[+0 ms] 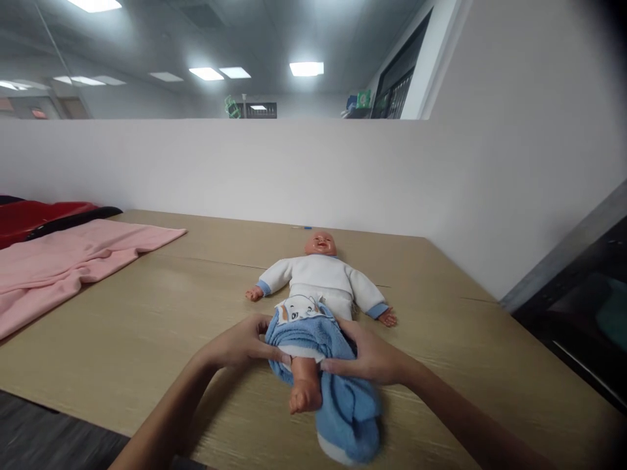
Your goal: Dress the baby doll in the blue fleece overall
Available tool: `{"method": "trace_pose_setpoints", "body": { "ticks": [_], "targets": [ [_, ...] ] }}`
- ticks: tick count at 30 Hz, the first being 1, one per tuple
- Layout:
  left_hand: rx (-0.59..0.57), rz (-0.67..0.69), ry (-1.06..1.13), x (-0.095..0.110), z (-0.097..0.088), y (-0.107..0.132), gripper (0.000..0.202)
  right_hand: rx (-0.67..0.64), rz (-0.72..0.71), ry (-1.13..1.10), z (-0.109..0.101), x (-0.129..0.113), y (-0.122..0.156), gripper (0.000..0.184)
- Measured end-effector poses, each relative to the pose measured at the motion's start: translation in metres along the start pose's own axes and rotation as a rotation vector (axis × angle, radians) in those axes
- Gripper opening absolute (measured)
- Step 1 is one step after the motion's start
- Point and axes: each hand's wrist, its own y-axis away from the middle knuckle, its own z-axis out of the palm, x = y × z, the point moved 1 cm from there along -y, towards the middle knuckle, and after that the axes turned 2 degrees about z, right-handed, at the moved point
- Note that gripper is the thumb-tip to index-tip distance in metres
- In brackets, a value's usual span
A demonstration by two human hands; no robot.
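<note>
Trousers (337,352) look only part-way on the doll (321,271) lying on the worktop (196,287), one foot (305,395) out, the other trouser leg (353,414) seemingly unfilled, while our left hand (245,341) and right hand (373,354), partly curled, grip them either side

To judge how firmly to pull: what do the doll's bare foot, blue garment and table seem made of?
Bare foot: probably vinyl or plastic, smooth, with moulded toes. Blue garment: likely terry cloth or fleece, matte, by its fuzzy, creased pile. Table: perhaps wood or laminate, low-sheen, from its faint grain.
</note>
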Motion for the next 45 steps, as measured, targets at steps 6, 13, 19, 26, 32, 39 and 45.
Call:
{"method": "trace_pose_setpoints", "body": {
  "ticks": [6,13,19,26,32,39,45],
  "targets": [
    [-0.043,-0.031,-0.109,-0.005,-0.02,-0.007,0.051,0.073,0.114,-0.539,-0.007,0.026,0.02,0.06],
    [0.327,0.073,-0.447,0.023,-0.011,-0.029,0.049,0.08,0.13,-0.857,-0.01,0.03,0.031,0.046],
    [-0.189,0.221,-0.651,0.067,0.008,-0.059,0.041,0.096,-0.001,-0.787,-0.004,0.02,0.033,0.043],
    [-0.561,0.062,-0.192,0.055,0.002,-0.103,0.047,0.04,0.106,-0.639,-0.017,0.008,0.042,0.048],
    [-0.425,0.089,-0.118,0.039,0.009,-0.111,0.048,-0.153,0.3,-0.52,-0.028,0.003,0.057,0.054],
    [-0.707,0.009,0.176,0.022,0.022,-0.103,0.045,0.15,0.279,-0.56,-0.025,0.001,0.059,0.051],
    [-0.589,0.18,0.118,0.027,0.025,-0.1,0.046,0.3,0.493,-0.655,-0.015,0.013,0.057,0.077]
  ]
}}
